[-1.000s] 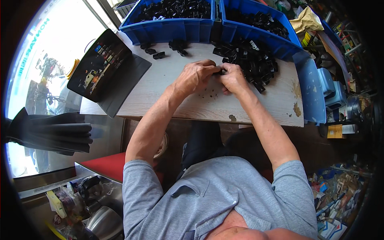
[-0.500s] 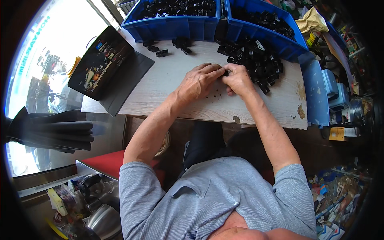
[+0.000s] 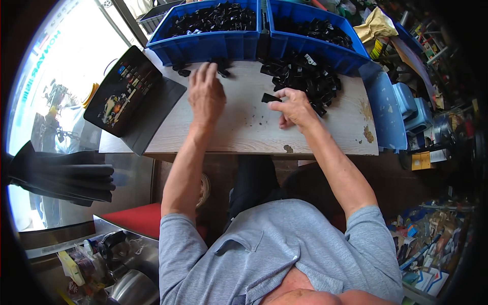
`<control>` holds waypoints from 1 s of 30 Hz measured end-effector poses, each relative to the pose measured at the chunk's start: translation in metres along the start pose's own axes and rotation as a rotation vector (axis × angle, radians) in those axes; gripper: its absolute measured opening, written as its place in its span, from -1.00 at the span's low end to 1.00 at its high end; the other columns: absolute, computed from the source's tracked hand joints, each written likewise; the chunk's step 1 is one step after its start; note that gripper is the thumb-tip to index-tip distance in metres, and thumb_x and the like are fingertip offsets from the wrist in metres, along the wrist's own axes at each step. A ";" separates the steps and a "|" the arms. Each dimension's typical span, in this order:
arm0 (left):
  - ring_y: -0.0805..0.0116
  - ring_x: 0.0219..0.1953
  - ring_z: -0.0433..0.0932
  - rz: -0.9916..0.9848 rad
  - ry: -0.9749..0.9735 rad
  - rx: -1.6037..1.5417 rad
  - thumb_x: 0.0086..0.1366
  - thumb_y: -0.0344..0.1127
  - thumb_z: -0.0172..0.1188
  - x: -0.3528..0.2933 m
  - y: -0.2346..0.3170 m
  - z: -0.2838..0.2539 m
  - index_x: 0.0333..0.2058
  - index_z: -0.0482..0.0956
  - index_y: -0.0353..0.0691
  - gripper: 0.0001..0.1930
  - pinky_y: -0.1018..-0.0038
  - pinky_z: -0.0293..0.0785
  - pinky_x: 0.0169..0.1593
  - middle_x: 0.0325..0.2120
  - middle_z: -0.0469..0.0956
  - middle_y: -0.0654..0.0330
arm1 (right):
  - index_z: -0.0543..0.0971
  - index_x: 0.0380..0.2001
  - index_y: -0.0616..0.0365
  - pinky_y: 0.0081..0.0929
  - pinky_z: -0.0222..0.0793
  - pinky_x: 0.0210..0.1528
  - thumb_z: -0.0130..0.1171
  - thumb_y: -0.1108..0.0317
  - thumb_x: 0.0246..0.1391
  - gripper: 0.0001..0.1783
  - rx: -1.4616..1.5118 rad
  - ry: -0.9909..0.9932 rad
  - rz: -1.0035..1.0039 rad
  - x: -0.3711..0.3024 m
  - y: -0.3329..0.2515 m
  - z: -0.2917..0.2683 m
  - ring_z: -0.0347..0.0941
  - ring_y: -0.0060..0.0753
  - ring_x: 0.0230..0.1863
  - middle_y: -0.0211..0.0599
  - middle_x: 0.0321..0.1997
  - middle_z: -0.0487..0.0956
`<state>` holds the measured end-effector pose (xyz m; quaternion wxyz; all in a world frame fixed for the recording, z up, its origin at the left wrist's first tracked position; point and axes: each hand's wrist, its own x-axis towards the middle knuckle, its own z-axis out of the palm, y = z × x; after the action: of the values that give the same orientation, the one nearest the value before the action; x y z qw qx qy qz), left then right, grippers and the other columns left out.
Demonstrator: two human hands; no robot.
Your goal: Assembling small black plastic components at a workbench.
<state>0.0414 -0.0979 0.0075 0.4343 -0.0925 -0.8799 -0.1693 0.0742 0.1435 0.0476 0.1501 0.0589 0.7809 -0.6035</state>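
The right hand (image 3: 296, 109) pinched a black piece (image 3: 270, 98) above the middle of the table (image 3: 241, 133); the left hand (image 3: 207, 96), fingers spread, hung near a few loose pieces (image 3: 222, 72) toward the far edge. The big heap (image 3: 307, 79) seemed yet unhandled.

Teal lettering (image 3: 42, 63) on the window (image 3: 76, 30)

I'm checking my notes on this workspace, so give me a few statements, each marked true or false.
1. The right hand holds a small black part. True.
2. The left hand grips that same part. False: it is well apart, near some loose black parts.
3. The tablet's screen is off. False: it shows a picture.
4. Both blue bins contain black pieces. True.
5. The large pile lies before the left bin. False: before the right.
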 end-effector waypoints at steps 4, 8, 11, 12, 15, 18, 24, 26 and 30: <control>-0.01 0.09 0.52 -0.164 -0.316 0.256 0.20 -0.44 0.15 0.007 -0.044 0.008 0.02 0.62 -0.16 -0.62 0.18 0.44 0.16 0.02 0.60 0.09 | 0.48 0.04 0.39 -0.33 0.56 -0.61 0.43 0.30 -0.02 -0.40 0.243 0.082 -0.012 -0.014 0.015 -0.072 0.40 -0.50 -0.77 -0.48 -0.77 0.31; 0.03 0.08 0.53 -0.131 -0.333 0.187 0.19 -0.45 0.15 -0.001 -0.051 0.010 0.00 0.63 -0.09 -0.62 0.19 0.46 0.13 0.00 0.61 0.12 | 0.54 0.02 0.20 -0.18 0.64 -0.46 0.43 0.29 0.00 -0.49 0.383 0.523 -0.024 -0.023 0.034 -0.158 0.45 -0.41 -0.68 -0.45 -0.75 0.35; 0.01 0.01 0.56 -0.042 -0.302 0.119 0.14 -0.50 0.16 -0.003 -0.042 0.009 -0.08 0.64 -0.08 -0.65 0.21 0.50 0.04 -0.12 0.64 0.10 | 0.62 -0.15 0.10 -0.10 0.64 -0.44 0.43 0.28 0.02 -0.68 0.462 0.814 -0.044 -0.031 0.051 -0.193 0.44 -0.37 -0.61 -0.44 -0.75 0.32; 0.01 0.01 0.56 -0.037 -0.304 0.109 0.14 -0.50 0.16 -0.004 -0.039 0.008 -0.08 0.64 -0.08 -0.65 0.21 0.50 0.04 -0.12 0.64 0.10 | 0.62 -0.15 0.10 -0.10 0.64 -0.44 0.43 0.28 0.02 -0.68 0.461 0.824 -0.044 -0.032 0.056 -0.197 0.44 -0.37 -0.61 -0.44 -0.75 0.32; -0.01 0.01 0.56 -0.027 -0.444 0.150 0.16 -0.50 0.17 -0.008 -0.030 -0.001 0.04 0.60 -0.10 -0.57 0.20 0.49 0.07 -0.09 0.65 0.05 | 0.60 -0.16 0.12 -0.23 0.64 -0.49 0.42 0.26 0.03 -0.67 0.357 0.642 0.036 -0.043 0.059 -0.175 0.44 -0.45 -0.65 -0.44 -0.74 0.34; -0.01 -0.04 0.56 0.056 -0.393 0.070 0.14 -0.52 0.17 -0.015 -0.018 -0.007 0.01 0.55 -0.17 -0.59 0.18 0.50 -0.01 -0.14 0.65 0.04 | 0.59 -0.15 0.14 -0.38 0.58 -0.58 0.43 0.25 0.03 -0.64 0.238 0.473 0.087 -0.043 0.062 -0.154 0.40 -0.53 -0.72 -0.43 -0.72 0.37; -0.06 -0.10 0.57 0.034 -0.335 -0.098 0.14 -0.52 0.20 -0.032 0.004 -0.011 0.04 0.52 -0.19 -0.57 0.14 0.49 -0.03 -0.23 0.66 0.02 | 0.56 -0.07 0.23 -0.50 0.42 -0.69 0.44 0.25 -0.01 -0.53 -0.039 0.366 0.143 -0.034 0.042 -0.109 0.35 -0.59 -0.77 -0.33 -0.56 0.51; 0.08 -0.18 0.63 0.043 -0.334 -0.094 0.20 -0.53 0.21 -0.030 0.033 -0.018 0.03 0.55 -0.20 -0.62 0.27 0.54 -0.09 -0.24 0.67 0.03 | 0.55 -0.02 0.25 -0.52 0.38 -0.70 0.45 0.25 -0.02 -0.48 -0.085 0.352 0.157 -0.033 0.038 -0.107 0.35 -0.59 -0.76 -0.31 -0.49 0.55; 0.47 -0.21 0.63 -0.567 -0.343 -1.021 0.38 -0.44 0.19 -0.052 0.066 -0.001 0.05 0.57 -0.34 -0.71 0.52 0.56 -0.11 -0.20 0.65 0.19 | 0.54 0.01 0.28 -0.50 0.42 -0.69 0.46 0.28 -0.04 -0.45 -0.192 0.331 0.160 -0.029 0.039 -0.100 0.35 -0.58 -0.75 -0.25 -0.44 0.57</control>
<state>0.0936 -0.0381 -0.0187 0.1250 -0.0773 -0.7353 -0.6616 0.0956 0.2524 0.0430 0.0722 0.2045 0.8417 -0.4944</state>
